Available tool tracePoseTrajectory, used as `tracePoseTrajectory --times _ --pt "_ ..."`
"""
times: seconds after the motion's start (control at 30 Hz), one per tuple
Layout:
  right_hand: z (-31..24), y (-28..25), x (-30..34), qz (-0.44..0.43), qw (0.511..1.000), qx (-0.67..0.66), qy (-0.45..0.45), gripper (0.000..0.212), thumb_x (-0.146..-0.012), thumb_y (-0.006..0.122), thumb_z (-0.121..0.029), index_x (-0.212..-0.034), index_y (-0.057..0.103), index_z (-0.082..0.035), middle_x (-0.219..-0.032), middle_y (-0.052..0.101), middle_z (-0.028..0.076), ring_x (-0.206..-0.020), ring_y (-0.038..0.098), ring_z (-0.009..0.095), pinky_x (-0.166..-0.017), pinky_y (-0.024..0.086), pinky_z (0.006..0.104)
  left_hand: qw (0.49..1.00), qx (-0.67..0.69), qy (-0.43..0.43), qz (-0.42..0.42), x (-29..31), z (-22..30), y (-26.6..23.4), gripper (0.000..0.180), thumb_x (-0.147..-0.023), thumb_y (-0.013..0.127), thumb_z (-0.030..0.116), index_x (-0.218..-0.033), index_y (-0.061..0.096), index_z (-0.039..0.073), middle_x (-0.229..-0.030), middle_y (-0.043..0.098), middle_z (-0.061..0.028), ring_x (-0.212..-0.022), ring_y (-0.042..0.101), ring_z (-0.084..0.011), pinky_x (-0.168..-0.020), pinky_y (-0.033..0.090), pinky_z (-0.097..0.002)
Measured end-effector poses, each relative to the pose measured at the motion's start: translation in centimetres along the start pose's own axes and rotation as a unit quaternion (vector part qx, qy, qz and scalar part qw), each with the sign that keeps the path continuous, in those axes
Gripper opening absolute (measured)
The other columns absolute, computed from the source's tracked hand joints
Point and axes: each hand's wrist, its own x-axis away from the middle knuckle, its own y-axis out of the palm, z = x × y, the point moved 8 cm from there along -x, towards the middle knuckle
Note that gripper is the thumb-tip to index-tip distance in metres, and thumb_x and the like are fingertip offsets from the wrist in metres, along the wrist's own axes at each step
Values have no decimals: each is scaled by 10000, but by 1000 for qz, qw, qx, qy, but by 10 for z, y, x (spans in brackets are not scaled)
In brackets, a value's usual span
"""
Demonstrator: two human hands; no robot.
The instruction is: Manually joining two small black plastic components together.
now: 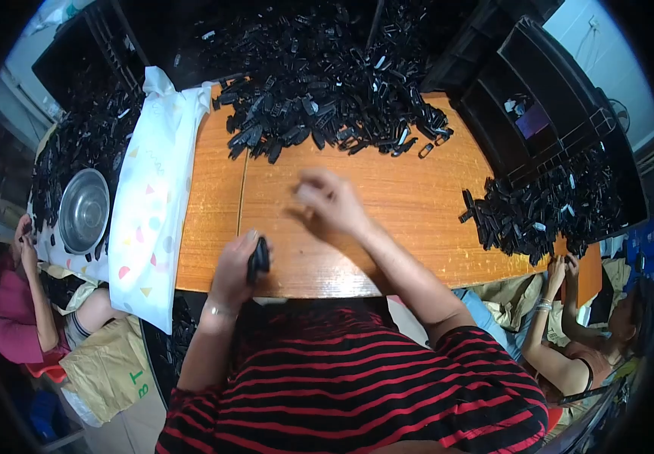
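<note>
My left hand [232, 266] is closed around a small black plastic piece [260, 259] near the table's front edge; the fingers partly hide it, so I cannot tell whether it is one part or several. Above the middle of the wooden table, my right hand [333, 200] is smeared by motion with its fingers bent. Whether anything is in it does not show. Farther back lies a big heap of small black plastic parts [319, 98], a few with light faces, its nearest pieces a short way beyond my right hand.
At right, a black crate [562, 83] tilts above another heap of black parts [524, 223]. A white patterned sheet [149, 204] runs along the left, beside a metal bowl [85, 210]. Co-workers sit at left [24, 310] and right [569, 356], hands near the parts.
</note>
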Motion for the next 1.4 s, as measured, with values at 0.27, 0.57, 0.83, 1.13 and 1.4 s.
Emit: tracePoseTrajectory --times 0.27,0.57,0.83,1.13,1.4 --pt "29 -98 -94 292 911 289 40 537 -883 566 -132 -1331 383 102 -1336 436 290 -1259 426 406 -1077 340 427 982 -2 112 152 54 6 -65 331 -998 465 325 -875 585 42 -685 575 -29 -541 510 -85 -472 401 -215" --pt "62 -121 -122 336 871 350 74 562 -901 566 -258 -1349 393 33 -1326 451 262 -1220 439 415 -1022 360 474 986 -39 112 119 48 5 -65 308 -1007 457 236 -819 582 27 -652 563 -19 -539 494 -80 -488 368 -210" --pt "62 -129 -149 280 868 357 201 709 -851 541 -569 -1393 422 -128 -1201 532 295 -1129 534 426 -965 426 494 970 -137 162 115 50 5 -67 348 -1006 459 284 -814 576 18 -628 546 -24 -505 473 -84 -466 348 -218" --pt "51 -101 -136 277 893 344 91 400 -840 596 -462 -1128 684 -198 -1225 552 179 -1158 517 352 -961 426 465 981 -82 140 111 59 12 -66 346 -1005 443 280 -813 559 15 -686 565 -57 -582 506 -107 -531 389 -231" --pt "33 -57 -102 218 918 329 37 351 -867 594 -337 -1116 677 -102 -1131 611 177 -1100 534 351 -959 423 422 996 -81 10 30 131 -22 -87 387 -981 472 280 -709 547 15 -685 578 -76 -629 528 -146 -630 408 -256"
